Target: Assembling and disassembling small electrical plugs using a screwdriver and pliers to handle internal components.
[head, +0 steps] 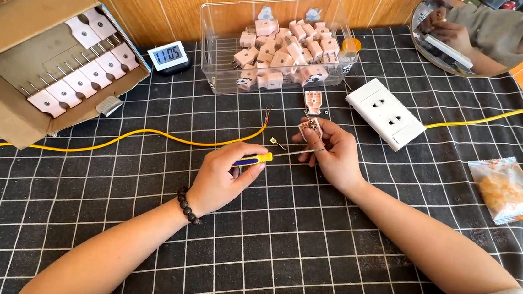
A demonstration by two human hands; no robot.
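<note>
The left hand (224, 178) grips a screwdriver (273, 157) whose tip meets the opened plug (310, 127) pinched in the right hand (333, 153).

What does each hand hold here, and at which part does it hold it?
The left hand grips a screwdriver by its blue-and-yellow handle. The right hand pinches a small opened plug half at its lower end, between the fingertips.

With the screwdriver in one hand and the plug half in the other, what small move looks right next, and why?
Probably seat the screwdriver tip on the plug half and turn. The left hand grips the yellow-and-blue handle and the shaft points at the piece pinched in the right hand. The tip sits close to it; contact can't be confirmed.
</note>
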